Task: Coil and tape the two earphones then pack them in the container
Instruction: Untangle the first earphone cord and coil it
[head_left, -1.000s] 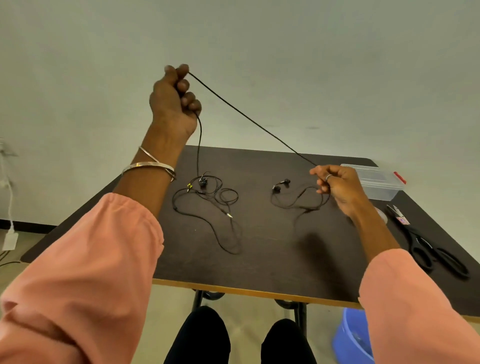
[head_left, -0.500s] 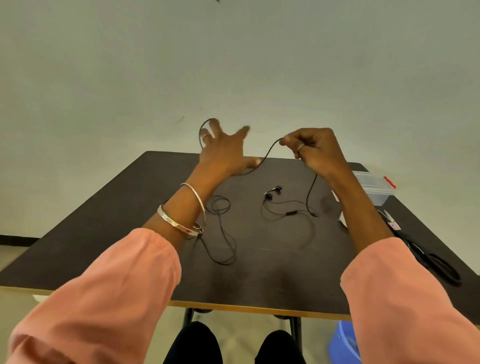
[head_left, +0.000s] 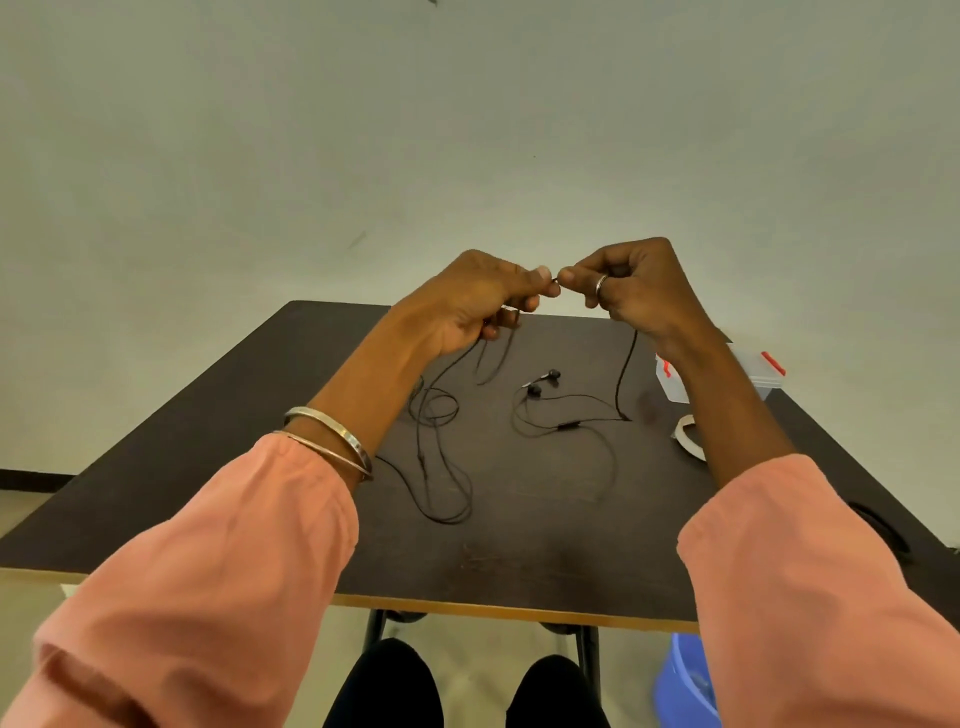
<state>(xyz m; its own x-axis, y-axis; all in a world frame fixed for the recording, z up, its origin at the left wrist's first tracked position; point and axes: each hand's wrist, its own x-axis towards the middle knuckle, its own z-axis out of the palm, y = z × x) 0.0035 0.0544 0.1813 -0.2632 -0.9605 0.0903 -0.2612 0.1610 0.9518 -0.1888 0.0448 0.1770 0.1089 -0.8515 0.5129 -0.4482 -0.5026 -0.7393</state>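
I logged both hands raised above the far half of the table (head_left: 519, 561), knuckles toward me. The left hand (head_left: 470, 301) had its fingers curled, thumb and forefinger pinching the cord (head_left: 626, 374) of 1 earphone; loops of that cord hung below its palm. The right hand (head_left: 639, 288) pinched the same cord just beside the left thumb, fingers curled in, so the 2 pinch points nearly touched. From the right hand the cord dropped to the table and ran to the 2 buds (head_left: 543, 382), which lay near the centre. I could not tell how many turns sat in the left hand.

The second earphone (head_left: 441, 457) lay loose on the table under the left forearm, untouched. The container (head_left: 763, 376) stood at the right edge, partly hidden by the right forearm. The tape (head_left: 688, 436) lay just nearer than it.

My judgement on handling: the cord was very light, limp and thin, with some spring, so coils would tend to open if released. Hold belongs across all turns at 1 point, pinched firmly, not at the buds or the inline block, where joints are the likely weak spots. Pulling hard risked dragging the buds across the table.
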